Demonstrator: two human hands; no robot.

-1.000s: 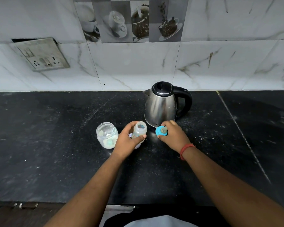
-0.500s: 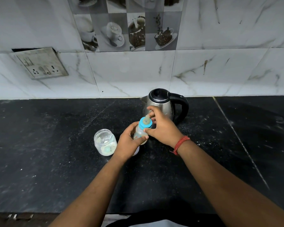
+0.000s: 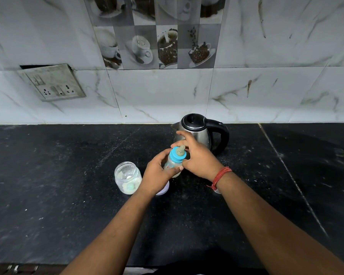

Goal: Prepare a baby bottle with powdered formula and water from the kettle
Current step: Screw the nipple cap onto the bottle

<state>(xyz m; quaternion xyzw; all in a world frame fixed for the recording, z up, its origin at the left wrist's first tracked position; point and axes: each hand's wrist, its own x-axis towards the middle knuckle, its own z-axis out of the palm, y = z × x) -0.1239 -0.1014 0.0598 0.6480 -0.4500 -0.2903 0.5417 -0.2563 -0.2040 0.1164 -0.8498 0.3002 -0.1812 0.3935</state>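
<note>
The left hand (image 3: pixel 157 173) has its grip closed around the body of the baby bottle (image 3: pixel 172 165), which is tilted above the black surface (image 3: pixel 48 195). The right hand (image 3: pixel 197 155) grasps the blue cap (image 3: pixel 176 155) with the nipple, on top of the bottle. The steel kettle (image 3: pixel 199 132) stands just behind the hands, near the far wall. An open glass jar (image 3: pixel 127 177) with white powder stands just left of the left hand.

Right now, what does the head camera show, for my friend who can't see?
Two hands hold a baby bottle above a black counter: left hand on its body, right hand at the blue teat cap. An open jar stands left, a kettle behind.
</note>
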